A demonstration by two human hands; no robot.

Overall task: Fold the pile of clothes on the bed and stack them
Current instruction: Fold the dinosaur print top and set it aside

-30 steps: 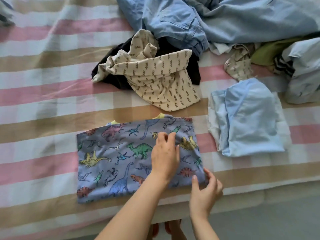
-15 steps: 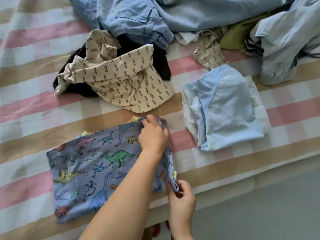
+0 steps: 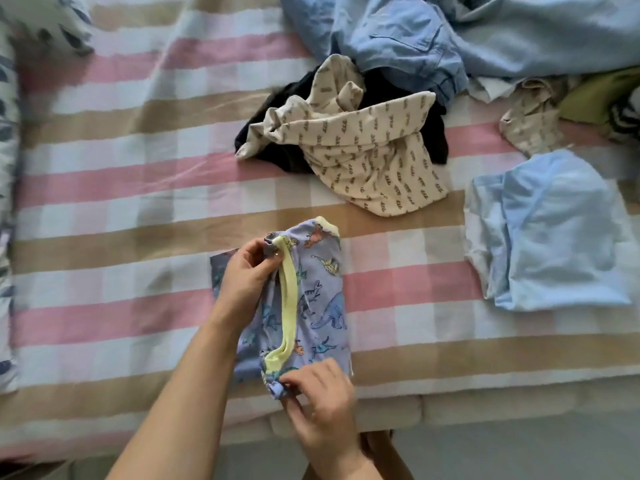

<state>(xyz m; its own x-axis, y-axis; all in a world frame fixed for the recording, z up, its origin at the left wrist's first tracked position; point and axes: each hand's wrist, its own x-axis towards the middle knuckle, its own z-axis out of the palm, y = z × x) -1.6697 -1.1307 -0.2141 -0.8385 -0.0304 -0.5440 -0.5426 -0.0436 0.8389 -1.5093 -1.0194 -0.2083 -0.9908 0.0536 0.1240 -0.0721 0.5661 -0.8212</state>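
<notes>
soft daylight, blurred, warped edges

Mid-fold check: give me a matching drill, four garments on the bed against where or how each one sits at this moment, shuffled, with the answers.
Things:
1. dinosaur-print garment
2. light blue garment
3. beige printed garment
4. denim garment

States:
A. crumpled over a black garment
B. heaped at the far side of the bed
C. pinched by the left hand and the right hand
D. lying flat by itself on the right

Pairs: 1-C, 2-D, 3-A, 4-B.
</notes>
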